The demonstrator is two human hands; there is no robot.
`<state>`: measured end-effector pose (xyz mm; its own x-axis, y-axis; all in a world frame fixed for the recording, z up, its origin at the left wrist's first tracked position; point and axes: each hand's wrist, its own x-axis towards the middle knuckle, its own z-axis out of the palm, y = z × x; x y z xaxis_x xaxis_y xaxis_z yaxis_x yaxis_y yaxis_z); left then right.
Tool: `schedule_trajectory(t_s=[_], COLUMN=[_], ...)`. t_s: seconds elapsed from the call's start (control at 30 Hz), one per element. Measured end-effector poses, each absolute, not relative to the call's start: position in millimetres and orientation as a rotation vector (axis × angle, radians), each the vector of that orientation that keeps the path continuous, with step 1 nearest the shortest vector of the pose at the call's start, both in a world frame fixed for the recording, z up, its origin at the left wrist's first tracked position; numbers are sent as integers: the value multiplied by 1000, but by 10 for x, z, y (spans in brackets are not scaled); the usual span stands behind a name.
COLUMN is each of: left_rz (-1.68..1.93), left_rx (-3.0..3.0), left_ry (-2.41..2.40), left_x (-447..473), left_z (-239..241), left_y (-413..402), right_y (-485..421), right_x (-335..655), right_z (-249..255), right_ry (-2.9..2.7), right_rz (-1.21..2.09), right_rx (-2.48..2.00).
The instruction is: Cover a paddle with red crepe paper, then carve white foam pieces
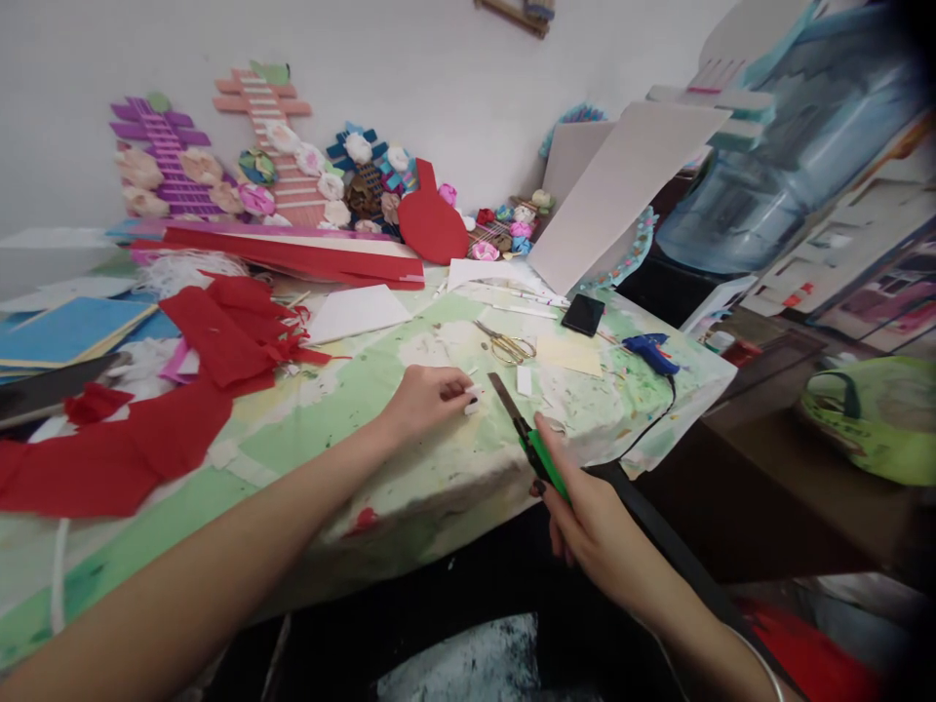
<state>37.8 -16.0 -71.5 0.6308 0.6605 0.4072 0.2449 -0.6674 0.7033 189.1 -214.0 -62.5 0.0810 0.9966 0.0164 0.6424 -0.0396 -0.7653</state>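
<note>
My right hand [585,502] is closed around a green and black utility knife [539,448], its blade extended and pointing up and to the left over the table's front part. To the left of the blade, my left hand [431,400] pinches a small white piece [474,392], too small to name more exactly. The knife and the piece are apart. A small white rectangular block [525,380] lies on the cloth just right of the blade. Behind it rest gold-handled scissors [508,346], beside a pale yellow sheet [570,355].
A black phone [583,314] and a blue glue gun [650,353] with a cord lie at the right. Red crepe paper [146,444] and blue sheets [65,331] cover the left. Paper flower crafts [278,146] lean on the wall. A large water bottle [775,166] stands beyond the table.
</note>
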Motion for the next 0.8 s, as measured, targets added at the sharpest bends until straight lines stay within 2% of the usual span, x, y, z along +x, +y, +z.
schedule_trajectory(t_s=[0.23, 0.8], left_rz=[913, 923], left_rx=[2274, 2426], left_ry=[561, 460], left_x=[384, 396], left_z=[-706, -725], left_y=[-244, -328], right_y=[-2164, -2160], right_x=[1778, 1732], right_z=[-651, -742], right_ry=[-1705, -1649], right_rz=[444, 481], right_rx=[-1790, -1806])
